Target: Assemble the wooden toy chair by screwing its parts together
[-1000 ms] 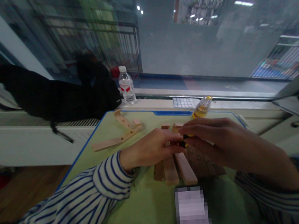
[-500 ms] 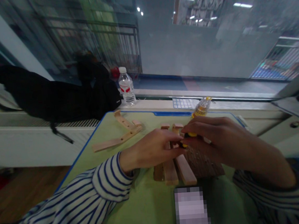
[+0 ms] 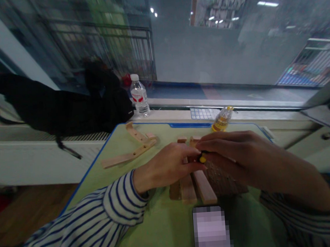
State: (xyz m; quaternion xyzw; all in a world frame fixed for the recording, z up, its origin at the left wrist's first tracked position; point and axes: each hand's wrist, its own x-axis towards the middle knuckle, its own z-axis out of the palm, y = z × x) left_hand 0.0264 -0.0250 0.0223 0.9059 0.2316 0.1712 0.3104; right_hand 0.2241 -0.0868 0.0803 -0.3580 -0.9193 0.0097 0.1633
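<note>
Over the wooden pieces, my left hand [image 3: 170,162] and my right hand [image 3: 240,152] meet fingertip to fingertip. Both pinch a small black-and-yellow object [image 3: 203,158]; most of it is hidden by the fingers, and its kind cannot be told. Below them two pale wooden strips [image 3: 205,188] lie side by side, their far ends showing past the fingers. Under the strips is a brown, rough-surfaced block or board [image 3: 225,181], partly covered by my right hand. To the left rests a jointed wooden piece [image 3: 135,152] with dark holes.
A phone [image 3: 211,229] with a blurred screen lies at the near side of the green, blue-edged table [image 3: 149,222]. Behind my right hand stands a yellow-capped bottle [image 3: 222,119]. A water bottle [image 3: 140,99] and a black bag [image 3: 76,107] sit by the window.
My right hand has shifted slightly to the left and its fingers have turned around the black-and-yellow object, so less yellow shows. My left hand stays nearly in place.
</note>
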